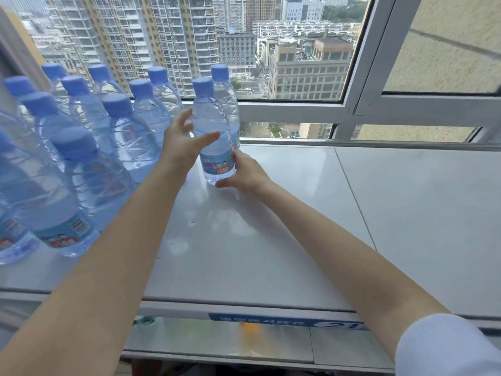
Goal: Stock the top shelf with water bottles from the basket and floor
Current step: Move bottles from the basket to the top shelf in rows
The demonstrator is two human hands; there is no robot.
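Seating the clear plastic water bottle with the blue cap (215, 137) squarely on the pale grey metal top shelf (271, 226) looks like the step in hand; it stands upright at centre frame, just in front of another bottle (226, 99). Best to nudge its base snug against the cluster of bottles (89, 147) at the left before letting go, so it cannot tip. The left hand (184, 139) is open, fingers spread loosely around the bottle's middle. The right hand (244, 172) cups the labelled base, arm stretched forward from lower right.
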